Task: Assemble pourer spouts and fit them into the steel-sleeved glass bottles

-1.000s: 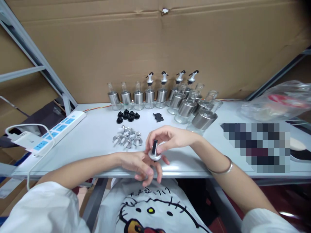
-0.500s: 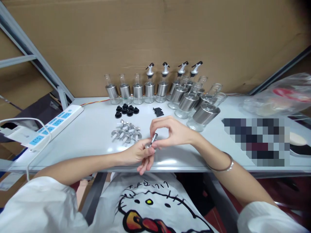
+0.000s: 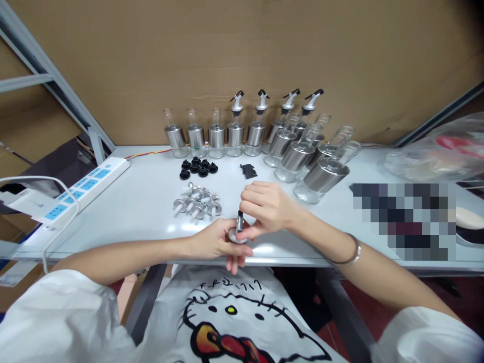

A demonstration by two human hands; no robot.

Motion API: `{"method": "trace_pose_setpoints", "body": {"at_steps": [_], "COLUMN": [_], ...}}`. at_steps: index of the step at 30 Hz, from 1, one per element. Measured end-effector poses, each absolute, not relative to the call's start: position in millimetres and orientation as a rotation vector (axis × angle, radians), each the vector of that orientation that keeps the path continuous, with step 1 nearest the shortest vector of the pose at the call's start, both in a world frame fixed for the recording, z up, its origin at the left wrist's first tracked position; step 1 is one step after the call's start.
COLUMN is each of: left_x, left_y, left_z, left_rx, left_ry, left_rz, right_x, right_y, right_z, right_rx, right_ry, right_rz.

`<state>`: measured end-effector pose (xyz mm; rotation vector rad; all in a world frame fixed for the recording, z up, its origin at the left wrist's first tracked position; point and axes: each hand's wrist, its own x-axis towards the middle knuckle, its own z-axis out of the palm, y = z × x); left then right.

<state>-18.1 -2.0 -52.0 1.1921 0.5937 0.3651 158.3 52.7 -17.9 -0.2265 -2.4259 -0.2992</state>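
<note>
Between the two hands, just above the near part of the tabletop [image 3: 139, 201], a silver pourer top [image 3: 233, 235] is being held, with a dark, narrow lever [image 3: 240, 222] standing up from its disc. At its rim, the disc is being gripped by the left hand [image 3: 221, 242], whose thumb is lying along the near side while the other fingers are curling beneath. From above, the lever is being closed upon by the right hand [image 3: 270, 204], with the thumb reaching across the disc; the exact fingertip contact is being hidden by the bent knuckles. The step in hand is judged to be the fitting of the lever to the top. Firm, square pressure seems to be called for next, with the disc being kept steady from below. Just beyond the hands, loose silver tops [image 3: 198, 201] are being kept in a pile; farther back, black stoppers [image 3: 198, 168] and spare levers [image 3: 248, 171] are being kept apart. Along the back, finished pourers [image 3: 237, 103] are being carried by four bottles, while open-necked bottles [image 3: 174, 136] are being left standing beside them.
</note>
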Motion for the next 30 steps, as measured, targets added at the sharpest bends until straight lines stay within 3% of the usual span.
{"method": "trace_pose_setpoints", "body": {"at_steps": [4, 12, 15, 20, 30], "left_x": [-18, -20, -21, -20, -20], "left_y": [-3, 3, 3, 1, 3], "left_z": [-53, -49, -49, -49, -47], "left_rx": [1.286, 1.337, 1.338, 1.367, 1.339], "left_ry": [0.627, 0.597, 0.563, 0.577, 0.589], "left_rz": [0.314, 0.256, 0.264, 0.291, 0.380], "right_x": [158, 157, 156, 159, 194], "right_y": [47, 45, 44, 43, 109], "right_z": [-24, -29, -30, -24, -30], "right_rx": [-0.174, -0.221, -0.257, -0.486, -1.514], "right_ry": [-2.389, -2.398, -2.389, -2.218, -2.033], "right_rz": [-0.521, -0.635, -0.450, 0.184, 0.329]}}
